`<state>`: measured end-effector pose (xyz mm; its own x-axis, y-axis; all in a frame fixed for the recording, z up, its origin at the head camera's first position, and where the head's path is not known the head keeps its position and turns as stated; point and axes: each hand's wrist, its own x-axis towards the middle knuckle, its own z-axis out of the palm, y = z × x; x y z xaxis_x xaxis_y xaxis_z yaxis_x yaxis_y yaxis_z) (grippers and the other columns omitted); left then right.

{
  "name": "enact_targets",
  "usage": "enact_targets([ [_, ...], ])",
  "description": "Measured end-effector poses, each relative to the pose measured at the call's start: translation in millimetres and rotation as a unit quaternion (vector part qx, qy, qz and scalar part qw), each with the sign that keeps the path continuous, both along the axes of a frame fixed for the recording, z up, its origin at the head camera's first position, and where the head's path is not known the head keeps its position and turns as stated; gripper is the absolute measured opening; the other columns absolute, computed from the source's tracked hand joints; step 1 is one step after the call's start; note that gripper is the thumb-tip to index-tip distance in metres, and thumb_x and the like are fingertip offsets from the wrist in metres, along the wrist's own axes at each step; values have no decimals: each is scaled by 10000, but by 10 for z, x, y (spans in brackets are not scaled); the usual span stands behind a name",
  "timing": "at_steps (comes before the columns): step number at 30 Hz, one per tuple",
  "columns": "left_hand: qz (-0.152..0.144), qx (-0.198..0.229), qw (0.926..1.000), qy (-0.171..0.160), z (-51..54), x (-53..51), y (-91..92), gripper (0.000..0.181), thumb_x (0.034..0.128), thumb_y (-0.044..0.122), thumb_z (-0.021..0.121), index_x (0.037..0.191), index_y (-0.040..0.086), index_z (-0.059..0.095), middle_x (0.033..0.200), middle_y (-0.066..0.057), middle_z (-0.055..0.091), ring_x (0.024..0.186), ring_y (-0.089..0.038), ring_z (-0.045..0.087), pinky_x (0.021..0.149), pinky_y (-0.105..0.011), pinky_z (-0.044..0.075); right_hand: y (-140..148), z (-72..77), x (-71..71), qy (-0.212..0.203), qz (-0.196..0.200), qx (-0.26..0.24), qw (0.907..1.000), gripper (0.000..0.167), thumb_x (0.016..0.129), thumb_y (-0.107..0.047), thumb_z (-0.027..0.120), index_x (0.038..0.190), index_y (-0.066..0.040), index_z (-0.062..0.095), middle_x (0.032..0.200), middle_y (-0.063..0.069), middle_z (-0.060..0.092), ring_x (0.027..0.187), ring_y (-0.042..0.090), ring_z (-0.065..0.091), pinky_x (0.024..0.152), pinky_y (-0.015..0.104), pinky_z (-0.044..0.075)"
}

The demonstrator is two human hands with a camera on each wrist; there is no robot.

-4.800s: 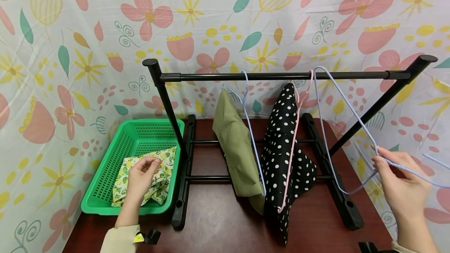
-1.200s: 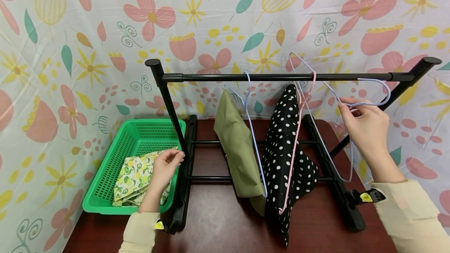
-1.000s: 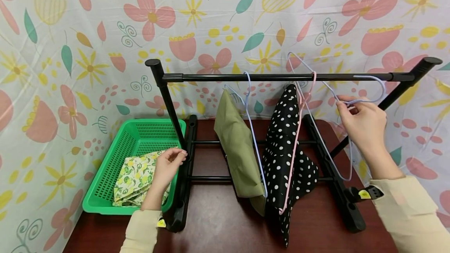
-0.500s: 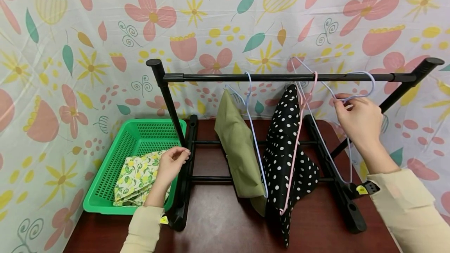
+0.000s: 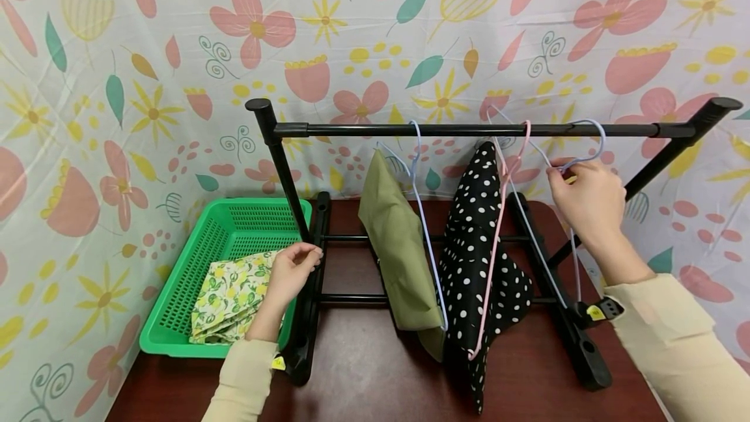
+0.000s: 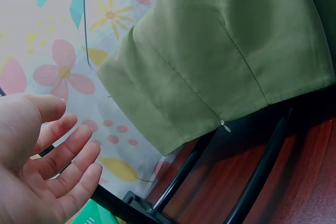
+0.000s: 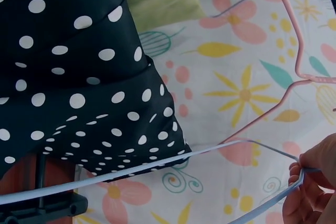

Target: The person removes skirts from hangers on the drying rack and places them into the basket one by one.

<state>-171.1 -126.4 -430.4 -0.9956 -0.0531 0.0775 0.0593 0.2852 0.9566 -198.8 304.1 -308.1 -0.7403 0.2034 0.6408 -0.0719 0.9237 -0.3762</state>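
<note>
My right hand (image 5: 588,204) pinches a light blue hanger (image 5: 601,142) just below its hook. Nothing hangs on this hanger; its hook is at the rack's black bar (image 5: 469,129), though whether it bears on the bar I cannot tell. My left hand (image 5: 291,272) holds nothing, its fingers loosely bent, beside the rack's left leg and above the basket's right side. On the bar hang an olive green garment (image 5: 395,246) on another light blue hanger and a black polka-dot garment (image 5: 469,233) on a pink hanger (image 5: 505,184). A small zipper pull (image 6: 226,126) shows on the green garment.
At left stands a green basket (image 5: 176,349) with a folded lemon-print cloth (image 5: 228,292) in it. The rack's black feet (image 5: 577,344) and crossbars sit on a dark red-brown table (image 5: 357,357). A floral curtain (image 5: 363,18) rises behind.
My right hand has brought the hanger from the far right up to the bar, then leftward with the hook over the bar line. My left hand has drifted right from above the basket.
</note>
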Motion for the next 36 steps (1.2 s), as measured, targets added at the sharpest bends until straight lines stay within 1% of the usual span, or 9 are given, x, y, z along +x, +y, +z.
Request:
enact_targets([
  [3, -44, -10, 10000, -35, 1, -1, 8, 158, 892, 54, 571, 975, -52, 652, 934, -185, 669, 795, -212, 631, 680, -257, 516, -3, -3, -12, -111, -13, 43, 9999, 268, 863, -210, 568, 819, 2, 724, 843, 201, 655, 662, 402, 560, 520, 526, 370],
  [5, -66, 13, 10000, -54, -4, -4, 13, 159, 893, 57, 571, 976, -53, 650, 940, -186, 667, 793, -193, 630, 674, -234, 510, -6, -7, -15, -176, -13, 63, 9998, 262, 860, -208, 567, 812, -3, 723, 850, 199, 657, 662, 400, 567, 518, 527, 374],
  [8, -109, 52, 9999, -80, -9, -10, 19, 158, 893, 56, 573, 975, -56, 649, 947, -191, 665, 798, -191, 627, 677, -235, 509, -11, -14, -16, -217, 33, 94, 9997, 243, 857, -194, 571, 823, -6, 723, 857, 206, 654, 657, 396, 572, 520, 529, 378],
  [13, -150, 75, 9998, -97, -7, -7, 25, 156, 896, 61, 573, 974, -50, 648, 958, -196, 664, 837, -258, 630, 723, -333, 525, -13, -29, -13, -362, 76, 125, 9992, 233, 859, -179, 571, 845, 4, 716, 873, 233, 640, 659, 419, 567, 523, 537, 378],
  [16, -165, 71, 9998, -118, -1, -1, 24, 154, 899, 68, 570, 976, -41, 648, 967, -194, 662, 862, -288, 628, 746, -374, 524, -11, -31, -11, -475, 66, 161, 9987, 253, 865, -188, 568, 807, 21, 699, 858, 248, 627, 676, 457, 556, 541, 558, 378],
  [22, -218, 18, 9998, -40, 9, -4, 38, 136, 898, 66, 574, 958, -31, 649, 949, -202, 659, 866, -334, 623, 705, -298, 524, -16, -26, -10, -607, 50, 238, 9979, 299, 872, -215, 572, 721, 30, 654, 792, 255, 610, 667, 488, 538, 543, 589, 365],
  [27, -223, -39, 9997, 73, 8, -19, 61, 139, 893, 62, 581, 954, -40, 653, 933, -191, 667, 826, -283, 634, 680, -264, 521, -14, -21, -17, -642, 72, 240, 9976, 310, 879, -236, 574, 736, 25, 663, 780, 250, 621, 633, 469, 538, 524, 580, 363],
  [32, -340, -160, 9991, 193, 14, -23, 79, 138, 898, 62, 576, 951, -38, 654, 924, -193, 667, 844, -340, 634, 650, -198, 496, -11, -26, -22, -603, 87, 273, 9978, 329, 871, -256, 592, 714, 25, 658, 707, 238, 623, 530, 421, 520, 435, 495, 343],
  [36, -407, -206, 9986, 256, 16, -21, 89, 123, 900, 67, 578, 935, -16, 661, 907, -199, 664, 849, -382, 622, 641, -192, 490, -6, -30, -20, -557, 103, 287, 9980, 330, 861, -259, 602, 692, 21, 645, 659, 230, 618, 503, 403, 513, 398, 432, 306],
])
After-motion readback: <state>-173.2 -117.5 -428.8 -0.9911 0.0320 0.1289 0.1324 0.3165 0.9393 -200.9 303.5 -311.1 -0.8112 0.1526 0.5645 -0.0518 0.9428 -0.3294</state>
